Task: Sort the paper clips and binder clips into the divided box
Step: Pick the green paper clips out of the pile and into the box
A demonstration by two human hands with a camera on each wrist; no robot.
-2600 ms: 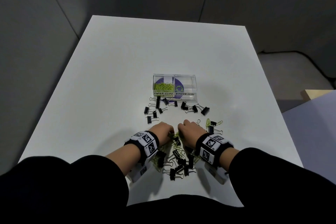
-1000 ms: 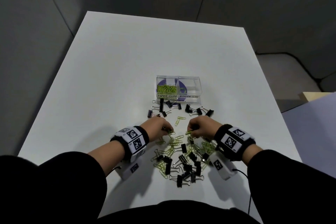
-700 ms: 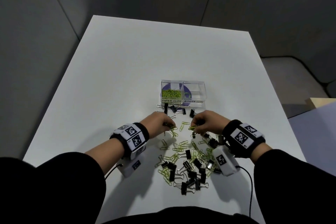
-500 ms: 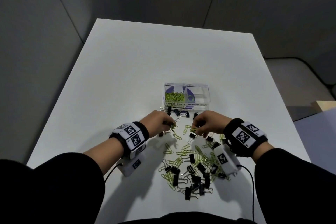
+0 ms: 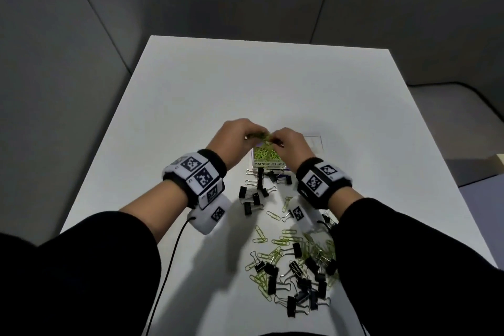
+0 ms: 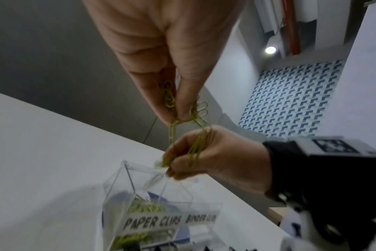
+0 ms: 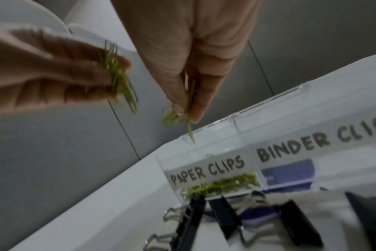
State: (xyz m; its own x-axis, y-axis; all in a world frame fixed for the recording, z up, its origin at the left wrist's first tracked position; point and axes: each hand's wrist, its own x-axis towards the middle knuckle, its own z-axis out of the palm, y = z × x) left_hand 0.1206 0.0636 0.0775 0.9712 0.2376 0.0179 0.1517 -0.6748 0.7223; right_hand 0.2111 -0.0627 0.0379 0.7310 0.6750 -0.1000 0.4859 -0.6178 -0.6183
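Observation:
A clear divided box (image 5: 268, 164) stands mid-table, labelled PAPER CLIPS on the left and BINDER CLIPS on the right (image 7: 311, 144). Green paper clips (image 5: 266, 154) lie in its left compartment; the right one shows no clips. My left hand (image 5: 246, 133) and right hand (image 5: 281, 140) hover side by side just above the left compartment. Each pinches a small bunch of green paper clips (image 6: 172, 105) (image 7: 178, 115). One clip hangs from the right fingers toward the box rim. Black binder clips (image 5: 257, 194) lie in front of the box.
A mixed pile of green paper clips (image 5: 275, 254) and black binder clips (image 5: 300, 281) lies near the front edge, right of centre. Wrist units with cables (image 5: 169, 254) hang under both forearms. The white table (image 5: 191, 90) drops off at left and right.
Both hands have lifted from the loose clips on the table and moved forward over the box, each carrying paper clips. The head view has come closer to the table.

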